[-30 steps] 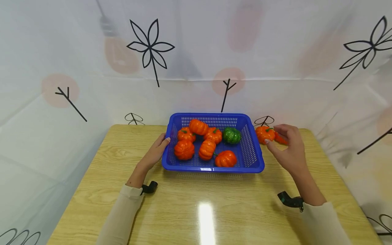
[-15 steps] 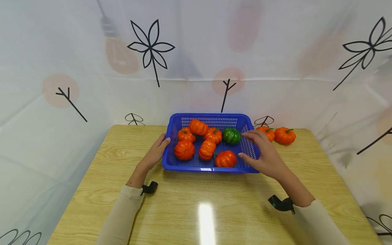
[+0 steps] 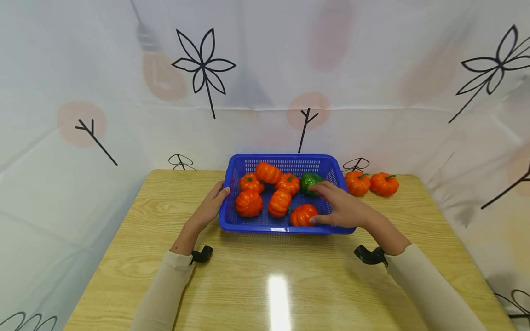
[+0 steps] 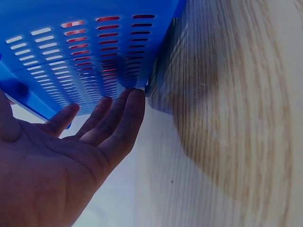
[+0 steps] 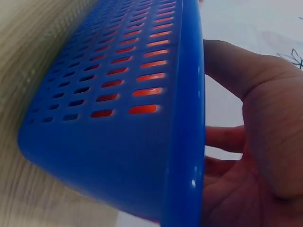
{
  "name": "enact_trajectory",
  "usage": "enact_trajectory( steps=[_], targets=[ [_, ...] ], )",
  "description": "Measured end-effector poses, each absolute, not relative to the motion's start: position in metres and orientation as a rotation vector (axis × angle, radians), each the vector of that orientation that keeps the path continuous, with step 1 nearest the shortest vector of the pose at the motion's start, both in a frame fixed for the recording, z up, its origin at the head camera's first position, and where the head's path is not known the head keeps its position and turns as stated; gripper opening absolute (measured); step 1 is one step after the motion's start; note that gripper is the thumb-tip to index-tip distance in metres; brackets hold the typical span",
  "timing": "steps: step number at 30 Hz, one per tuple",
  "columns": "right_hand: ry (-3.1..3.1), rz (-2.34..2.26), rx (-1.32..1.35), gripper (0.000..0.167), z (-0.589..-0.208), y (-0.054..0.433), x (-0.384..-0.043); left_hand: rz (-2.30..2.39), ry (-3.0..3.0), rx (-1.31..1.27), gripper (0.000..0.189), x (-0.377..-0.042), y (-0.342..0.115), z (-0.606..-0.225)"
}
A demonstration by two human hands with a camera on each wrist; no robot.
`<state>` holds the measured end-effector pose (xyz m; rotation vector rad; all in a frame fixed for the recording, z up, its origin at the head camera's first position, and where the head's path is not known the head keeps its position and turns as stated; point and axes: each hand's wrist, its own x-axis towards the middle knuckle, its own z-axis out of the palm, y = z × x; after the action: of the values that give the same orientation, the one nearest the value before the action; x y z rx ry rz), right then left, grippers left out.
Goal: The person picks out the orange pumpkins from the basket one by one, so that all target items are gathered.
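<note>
A blue plastic basket (image 3: 248,227) holds several small orange pumpkins (image 3: 248,203) and a green one. My left hand (image 3: 209,207) holds the basket's left side, thumb over the rim; in the left wrist view its fingers (image 4: 120,123) lie along the slotted outer wall. Over the right rim reaches my right hand (image 3: 343,208), fingers and thumb spread apart. Its fingertips overlap the green pumpkin (image 3: 308,180), and the thumb is at the front orange pumpkin (image 3: 302,215); contact cannot be told. The right wrist view shows this hand (image 5: 260,156) partly hidden behind the rim.
Two more orange pumpkins (image 3: 358,184) sit on the wooden table (image 3: 232,285) to the basket's right, near the back edge. Behind the table hangs a patterned white cloth (image 3: 256,82). A black wrist mount (image 3: 370,255) sits on each forearm.
My right hand has moved left from the pumpkins on the table, across the rim and in over the basket. The left hand and the basket have stayed in place.
</note>
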<state>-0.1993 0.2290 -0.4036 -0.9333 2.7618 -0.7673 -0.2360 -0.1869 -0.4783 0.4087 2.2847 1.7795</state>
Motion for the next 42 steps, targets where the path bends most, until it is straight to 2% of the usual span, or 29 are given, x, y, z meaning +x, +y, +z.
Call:
enact_trajectory(
  steps=[5, 18, 37, 42],
  targets=[
    [2.665, -0.667, -0.935, 0.082, -0.406, 0.224, -0.207, 1.784, 2.287, 0.409, 0.057, -0.236, -0.187, -0.478],
    [2.584, -0.555, -0.935, 0.069, -0.414, 0.213, -0.218, 1.782, 2.289, 0.397, 0.058, -0.235, -0.186, -0.479],
    [2.573, -0.601, -0.934, 0.058, -0.426, 0.202, -0.224, 1.789, 2.292, 0.382, 0.055, -0.237, -0.186, -0.479],
    [2.578, -0.669, -0.950, 0.063, -0.426, 0.203, -0.223, 1.788, 2.299, 0.386, 0.054, -0.236, -0.185, -0.480]
  ],
)
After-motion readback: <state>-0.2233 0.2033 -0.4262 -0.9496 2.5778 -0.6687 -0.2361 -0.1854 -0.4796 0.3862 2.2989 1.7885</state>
